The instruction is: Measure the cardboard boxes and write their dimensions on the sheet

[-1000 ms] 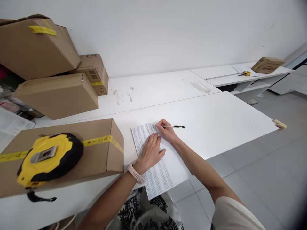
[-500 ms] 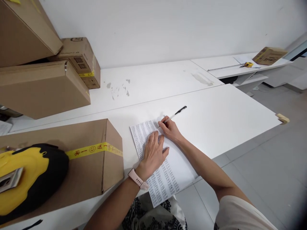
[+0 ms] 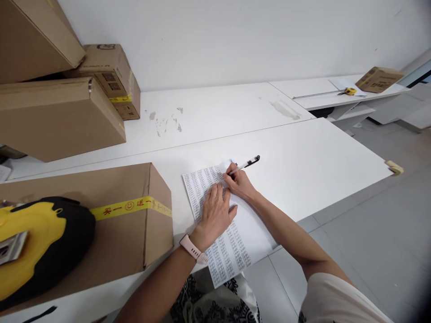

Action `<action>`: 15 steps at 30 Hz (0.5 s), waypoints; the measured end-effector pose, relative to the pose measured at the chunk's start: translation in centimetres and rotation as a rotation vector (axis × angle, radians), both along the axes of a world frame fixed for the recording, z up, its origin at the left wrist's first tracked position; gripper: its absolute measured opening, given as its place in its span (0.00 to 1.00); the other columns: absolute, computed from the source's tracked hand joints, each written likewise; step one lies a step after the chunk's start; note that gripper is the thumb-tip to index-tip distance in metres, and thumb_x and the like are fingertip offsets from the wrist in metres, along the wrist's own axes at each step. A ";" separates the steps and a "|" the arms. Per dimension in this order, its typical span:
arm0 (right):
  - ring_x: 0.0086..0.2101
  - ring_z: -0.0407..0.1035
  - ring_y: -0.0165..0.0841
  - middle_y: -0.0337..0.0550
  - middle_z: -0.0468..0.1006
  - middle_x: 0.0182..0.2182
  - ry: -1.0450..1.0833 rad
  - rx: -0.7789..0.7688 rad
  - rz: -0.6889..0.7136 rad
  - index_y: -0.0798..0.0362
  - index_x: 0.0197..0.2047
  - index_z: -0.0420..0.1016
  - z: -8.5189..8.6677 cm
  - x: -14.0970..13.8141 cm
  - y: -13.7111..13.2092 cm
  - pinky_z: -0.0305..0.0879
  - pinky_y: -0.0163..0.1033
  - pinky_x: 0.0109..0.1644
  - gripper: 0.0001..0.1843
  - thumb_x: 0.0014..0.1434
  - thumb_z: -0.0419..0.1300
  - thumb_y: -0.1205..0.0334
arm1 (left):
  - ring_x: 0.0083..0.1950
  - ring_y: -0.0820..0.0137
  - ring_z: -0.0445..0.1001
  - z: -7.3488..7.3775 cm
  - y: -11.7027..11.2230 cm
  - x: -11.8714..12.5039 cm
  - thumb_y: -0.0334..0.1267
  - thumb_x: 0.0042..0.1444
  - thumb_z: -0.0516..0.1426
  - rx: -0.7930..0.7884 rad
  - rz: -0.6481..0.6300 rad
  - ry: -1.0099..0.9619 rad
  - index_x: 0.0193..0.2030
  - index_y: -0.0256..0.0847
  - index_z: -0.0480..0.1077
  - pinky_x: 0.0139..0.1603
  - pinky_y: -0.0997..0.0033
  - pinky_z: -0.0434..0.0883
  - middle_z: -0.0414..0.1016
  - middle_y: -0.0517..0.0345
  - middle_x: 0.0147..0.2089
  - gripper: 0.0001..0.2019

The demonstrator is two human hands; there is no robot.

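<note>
A sheet of paper with columns of dark writing lies on the white table, its lower corner hanging past the front edge. My left hand rests flat on the sheet with the fingers stretched out, and a pink band circles that wrist. Close above it, at the sheet's upper right, my right hand is closed round a pen with a clear barrel and a black end. The pen slants up to the right; its tip is hidden by my fingers. The right part of the sheet looks blank.
A taped cardboard box stands left of the paper with a yellow and black object on it. More cardboard boxes are stacked behind. A yellow tape measure and a small box lie at the far right.
The pen has turned and tilted slightly in my right hand, its upper end now a little lower. My left hand stays in place on the paper. The view has shifted slightly.
</note>
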State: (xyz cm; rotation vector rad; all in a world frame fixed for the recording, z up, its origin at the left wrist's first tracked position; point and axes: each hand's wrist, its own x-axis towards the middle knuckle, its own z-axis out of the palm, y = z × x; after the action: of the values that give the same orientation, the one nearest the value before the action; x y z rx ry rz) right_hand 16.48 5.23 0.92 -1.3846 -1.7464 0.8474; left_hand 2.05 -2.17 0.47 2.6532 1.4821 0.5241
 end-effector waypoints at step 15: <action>0.22 0.56 0.30 0.30 0.60 0.18 -0.035 0.028 -0.016 0.48 0.32 0.60 -0.6 0.1 0.1 0.51 0.38 0.28 0.08 0.61 0.55 0.57 | 0.65 0.45 0.67 -0.1 0.0 0.0 0.44 0.63 0.59 0.006 0.012 -0.016 0.58 0.28 0.68 0.64 0.47 0.68 0.70 0.31 0.62 0.23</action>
State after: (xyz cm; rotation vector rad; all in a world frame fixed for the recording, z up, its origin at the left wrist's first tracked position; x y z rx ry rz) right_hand 16.61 5.35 0.31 -1.4012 -1.7646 0.7919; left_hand 2.01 -2.21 0.39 2.6398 1.4953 0.5505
